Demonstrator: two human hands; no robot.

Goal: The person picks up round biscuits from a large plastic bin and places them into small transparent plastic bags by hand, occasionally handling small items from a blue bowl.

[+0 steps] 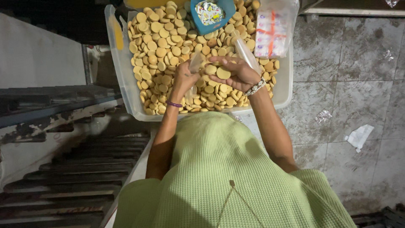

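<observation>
A clear plastic tub point(123, 71) in front of me is heaped with several round tan biscuits point(157, 42). My left hand point(185, 78) pinches a small clear plastic bag point(195, 63) above the heap. My right hand point(233, 72) is beside it, curled around a few biscuits, with one biscuit point(223, 73) showing in the palm; a clear bag point(246, 54) sticks up behind its fingers. A purple band circles my left wrist and a beaded bracelet my right.
A blue container point(211, 16) of wrapped sweets sits on the biscuits at the tub's far side. A pack of clear bags point(273, 29) with red print leans in the right corner. Dark stairs point(63, 177) drop away at left. Paper scraps point(359, 137) lie on the tiled floor.
</observation>
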